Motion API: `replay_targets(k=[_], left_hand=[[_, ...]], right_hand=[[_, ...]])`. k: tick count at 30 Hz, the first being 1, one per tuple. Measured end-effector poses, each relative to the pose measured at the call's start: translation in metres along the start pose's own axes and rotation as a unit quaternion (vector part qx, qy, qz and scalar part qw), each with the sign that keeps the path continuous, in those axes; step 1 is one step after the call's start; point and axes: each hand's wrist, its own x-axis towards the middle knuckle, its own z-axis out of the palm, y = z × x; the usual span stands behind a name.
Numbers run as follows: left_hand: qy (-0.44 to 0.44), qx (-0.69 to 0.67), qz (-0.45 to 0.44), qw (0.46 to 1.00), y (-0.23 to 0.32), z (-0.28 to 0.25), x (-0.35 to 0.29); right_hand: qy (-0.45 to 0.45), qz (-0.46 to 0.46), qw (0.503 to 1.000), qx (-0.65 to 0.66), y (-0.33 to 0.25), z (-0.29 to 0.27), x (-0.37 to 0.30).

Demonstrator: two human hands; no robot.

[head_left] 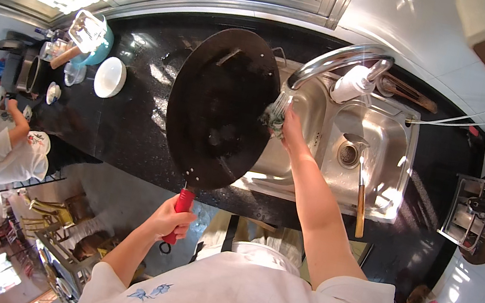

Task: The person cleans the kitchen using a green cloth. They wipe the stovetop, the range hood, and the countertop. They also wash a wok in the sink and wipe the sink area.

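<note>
My left hand (169,219) is closed around the red handle (184,201) of a large black wok (221,109). The wok is tilted over the counter and the left sink basin, its dark inside toward me. At its right rim, my right hand (292,128) grips a crumpled, wet grey-green dishcloth (276,117). Water seems to run onto the cloth from the curved chrome faucet (343,59) just above. Part of the left basin (305,107) is hidden behind the wok and my right arm.
A ladle (360,195) with a wooden handle lies in the right basin (390,177). A white bottle (353,83) stands behind the basins. Left on the black counter are a white bowl (110,77) and a blue container (98,45). Another person (16,144) is at far left.
</note>
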Motion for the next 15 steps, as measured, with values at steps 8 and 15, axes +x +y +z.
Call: replay_targets(k=[8, 15], left_hand=[[0.069, -0.009, 0.119, 0.990, -0.028, 0.031, -0.008], [0.135, 0.014, 0.196, 0.971, -0.050, 0.044, -0.009]], right_hand=[[-0.012, -0.079, 0.996, 0.030, -0.034, -0.022, -0.026], [0.061, -0.054, 0.994, 0.074, -0.065, -0.087, -0.034]])
